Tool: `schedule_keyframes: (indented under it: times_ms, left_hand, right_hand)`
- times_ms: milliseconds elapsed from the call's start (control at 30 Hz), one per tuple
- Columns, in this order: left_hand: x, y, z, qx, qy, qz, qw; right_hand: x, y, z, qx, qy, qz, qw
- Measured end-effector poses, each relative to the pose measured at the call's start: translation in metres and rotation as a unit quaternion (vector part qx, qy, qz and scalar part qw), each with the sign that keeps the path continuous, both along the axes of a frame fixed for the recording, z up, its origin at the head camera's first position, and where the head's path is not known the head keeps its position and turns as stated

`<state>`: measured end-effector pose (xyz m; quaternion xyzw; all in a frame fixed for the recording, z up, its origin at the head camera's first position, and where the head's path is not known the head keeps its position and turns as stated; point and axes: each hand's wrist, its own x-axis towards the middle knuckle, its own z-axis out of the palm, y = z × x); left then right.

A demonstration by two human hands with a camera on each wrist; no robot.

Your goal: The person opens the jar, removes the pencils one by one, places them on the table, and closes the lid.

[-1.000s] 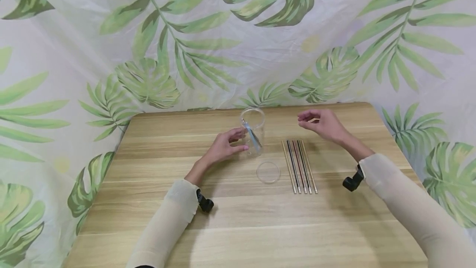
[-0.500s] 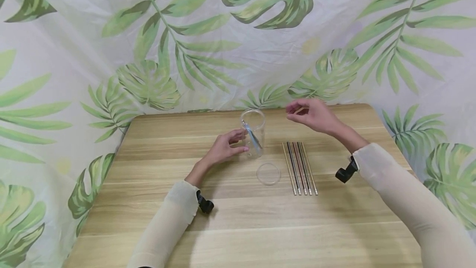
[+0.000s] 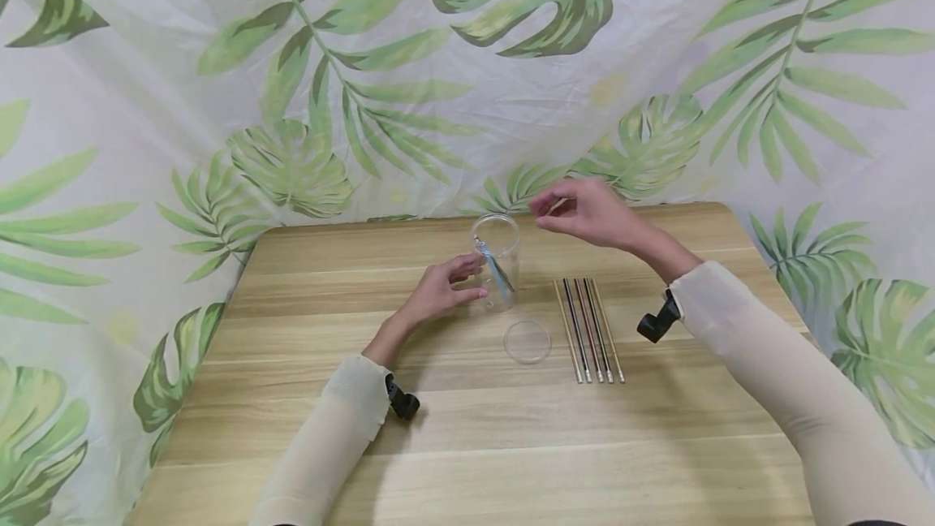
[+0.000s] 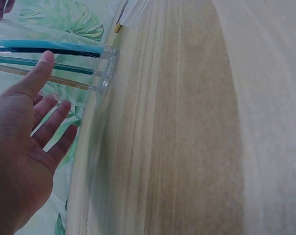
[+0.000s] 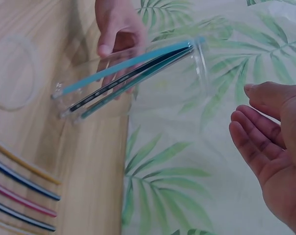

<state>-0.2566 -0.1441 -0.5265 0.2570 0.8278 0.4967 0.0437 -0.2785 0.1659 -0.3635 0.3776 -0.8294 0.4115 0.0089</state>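
Observation:
A clear plastic cup [image 3: 509,270] stands upright on the wooden table, with several thin pencils [image 5: 123,68] in blue, black and teal leaning inside it. My left hand [image 3: 433,289] holds the cup's side, the thumb in front and the fingers partly seen through the plastic. Up by the rim, my right hand [image 3: 588,211] hovers to the cup's right with loosely bent fingers and nothing in them. In front of the cup lies a clear round lid [image 3: 527,342]. Right of the lid, several pencils [image 3: 590,331], tan, black and red, lie in a parallel row.
The wooden table [image 3: 467,461] reaches back to a leaf-printed cloth [image 3: 467,63] hanging behind its far edge. Small black cameras are strapped to both sleeved wrists.
My right hand has moved left and up, from above the pencil row towards the cup's rim. The left hand, cup, lid and pencils have kept their places.

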Motion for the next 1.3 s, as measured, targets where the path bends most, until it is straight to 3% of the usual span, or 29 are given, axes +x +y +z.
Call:
schedule_keyframes:
  times_ms: [367,633,933,1300]
  left_hand:
    - [0.000,-0.002,-0.002,0.005,-0.002,-0.006,1.0000]
    - [-0.002,-0.002,-0.002,0.006,-0.001,-0.009,0.9999]
    - [-0.002,-0.001,0.000,0.009,0.001,-0.011,0.9999]
    - [-0.002,-0.001,-0.002,0.009,0.010,-0.017,0.9998]
  right_hand:
    - [-0.010,-0.028,0.011,0.033,-0.008,0.081,0.9961]
    - [-0.014,-0.046,0.017,0.093,-0.032,0.105,0.9895]
    - [-0.017,-0.064,0.017,0.152,-0.025,0.125,0.9800]
    - [-0.019,-0.080,0.015,0.184,-0.025,0.154,0.9705]
